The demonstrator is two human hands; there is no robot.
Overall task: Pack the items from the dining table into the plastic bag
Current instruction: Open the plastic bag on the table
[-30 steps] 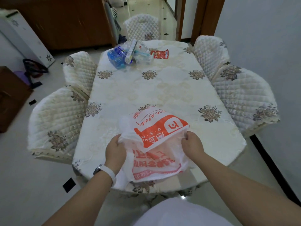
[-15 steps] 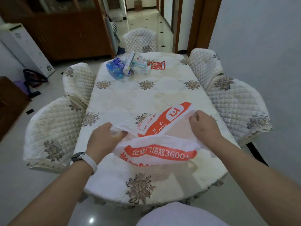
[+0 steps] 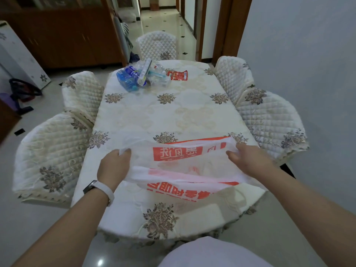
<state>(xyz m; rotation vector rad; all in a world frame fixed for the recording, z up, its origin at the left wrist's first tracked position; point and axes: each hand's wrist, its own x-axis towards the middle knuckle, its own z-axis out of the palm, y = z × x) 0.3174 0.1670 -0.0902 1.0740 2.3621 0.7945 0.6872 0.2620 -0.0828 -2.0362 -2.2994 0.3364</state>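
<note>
A white plastic bag (image 3: 179, 166) with orange print is stretched wide over the near end of the dining table (image 3: 163, 116). My left hand (image 3: 113, 166) grips its left edge and my right hand (image 3: 248, 160) grips its right edge, so the mouth gapes between them. At the table's far end lies a pile of items: a pack of blue-labelled water bottles (image 3: 128, 78), a white roll or tube (image 3: 144, 72) across clear plastic packaging (image 3: 159, 76), and a red snack packet (image 3: 178, 75) to the right.
Quilted cream chairs stand round the table: two on the left (image 3: 54, 151), two on the right (image 3: 269, 120), one at the far end (image 3: 157, 45). A wooden cabinet (image 3: 63, 35) lines the back left. A tiled hallway (image 3: 165, 22) opens behind.
My hands have moved apart and pulled the crumpled bag wide open, spreading it flat over the table's near end. The far pile has not moved.
</note>
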